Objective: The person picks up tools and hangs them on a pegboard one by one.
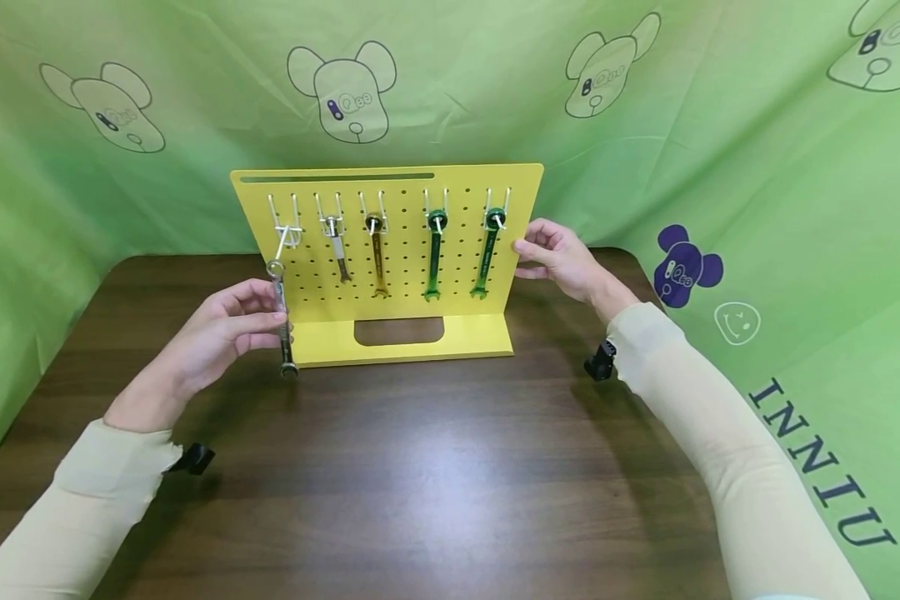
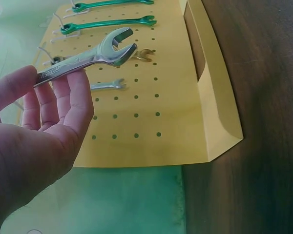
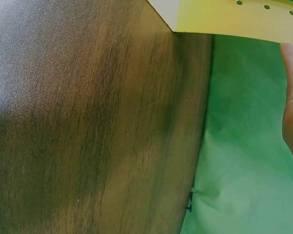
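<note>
A silver combination wrench (image 2: 85,57) is pinched between the thumb and fingers of my left hand (image 1: 228,327), its open end pointing down and its ring end up by the leftmost hook (image 1: 285,237) in the head view. My right hand (image 1: 562,257) grips the right edge of the yellow pegboard stand (image 1: 412,337), thumb on the front and fingers behind. On the board's hooks hang a smaller silver wrench (image 1: 337,247), a bronze-coloured wrench (image 1: 378,254) and two green wrenches (image 1: 434,254), all with their open ends down.
The pegboard stands near the back of a dark wooden table (image 1: 420,467). Green printed curtain (image 1: 450,92) hangs close behind it and along the sides. A small black camera sits at each wrist, the right one (image 1: 602,362) low beside the sleeve.
</note>
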Motion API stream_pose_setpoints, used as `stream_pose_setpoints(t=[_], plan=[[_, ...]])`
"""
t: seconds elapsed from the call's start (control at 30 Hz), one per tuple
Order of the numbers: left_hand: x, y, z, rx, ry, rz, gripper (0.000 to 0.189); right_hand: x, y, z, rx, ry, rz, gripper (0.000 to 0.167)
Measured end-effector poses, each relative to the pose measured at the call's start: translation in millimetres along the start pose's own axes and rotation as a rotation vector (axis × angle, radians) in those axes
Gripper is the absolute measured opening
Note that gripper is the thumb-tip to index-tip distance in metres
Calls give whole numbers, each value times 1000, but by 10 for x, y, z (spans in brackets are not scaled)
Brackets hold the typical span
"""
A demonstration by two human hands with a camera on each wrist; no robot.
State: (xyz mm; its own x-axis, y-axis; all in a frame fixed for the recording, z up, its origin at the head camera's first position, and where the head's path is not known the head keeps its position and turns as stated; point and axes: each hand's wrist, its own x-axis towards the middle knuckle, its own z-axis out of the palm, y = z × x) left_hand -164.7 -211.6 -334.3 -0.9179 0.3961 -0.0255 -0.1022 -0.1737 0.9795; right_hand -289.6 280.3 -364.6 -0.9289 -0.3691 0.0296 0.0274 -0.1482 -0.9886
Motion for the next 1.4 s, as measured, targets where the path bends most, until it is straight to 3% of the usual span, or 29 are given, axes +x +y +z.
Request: stream_pose_setpoints(t=[0.17,0.33,0.47,0.67,0.9,1.13,1.4], plan=[[20,-49,-3,-14,11,-19,15,-6,-5,8,2,3,-2,10],[59,-147,-59,1,-1,-81,8,-8,-12,20,-3,10,4,9],[97,-244,-121,46,4,-146,18,0,-7,22,-10,11,5,8],[134,-348,-204,133,64,-206,29,5,9,21,-9,12,10,9],[170,-401,-253,240,89,-237,47,-5,2,14,-11,13,4,9],[233,-465,-263,223,109,-236,40,4,-1,20,-10,11,8,8],[316,-486,-244,245,169,-270,61,3,0,15,-3,8,5,7]])
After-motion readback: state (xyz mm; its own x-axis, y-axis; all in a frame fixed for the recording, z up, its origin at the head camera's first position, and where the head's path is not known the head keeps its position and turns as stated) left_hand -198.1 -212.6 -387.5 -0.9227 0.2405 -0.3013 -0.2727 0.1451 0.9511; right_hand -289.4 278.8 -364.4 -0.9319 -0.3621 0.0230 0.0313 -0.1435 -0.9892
